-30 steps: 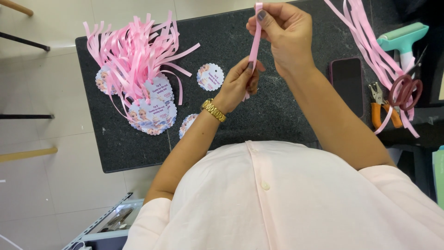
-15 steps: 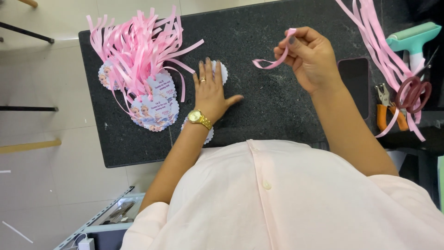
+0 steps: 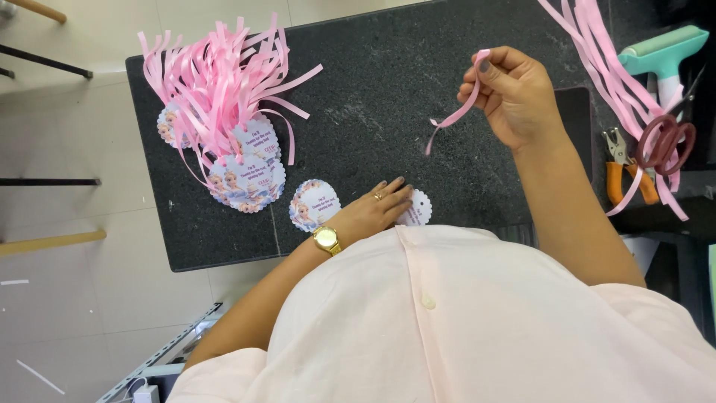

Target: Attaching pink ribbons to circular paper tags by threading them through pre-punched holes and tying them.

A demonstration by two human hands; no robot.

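Note:
My right hand (image 3: pixel 514 93) is raised over the dark stone slab (image 3: pixel 373 89) and pinches a short pink ribbon strip (image 3: pixel 455 118) that dangles down to the left. My left hand (image 3: pixel 373 213), with a gold watch at the wrist, lies flat near the front edge with its fingertips on a round scalloped paper tag (image 3: pixel 418 210). Another round tag (image 3: pixel 313 205) lies just left of that hand. A heap of finished tags with pink ribbons (image 3: pixel 224 112) sits at the slab's left end.
Loose pink ribbon strips (image 3: pixel 597 52) trail across the upper right. Beside them are red-handled scissors (image 3: pixel 667 142), an orange-handled hole punch (image 3: pixel 619 168) and a mint-green roller (image 3: pixel 664 48). A dark phone (image 3: pixel 574 119) lies under my right wrist. Pale tiled floor is at the left.
My left hand slid from the middle of the slab back toward my body, onto a tag by the front edge. My right hand stayed raised with the ribbon, which now hangs straighter.

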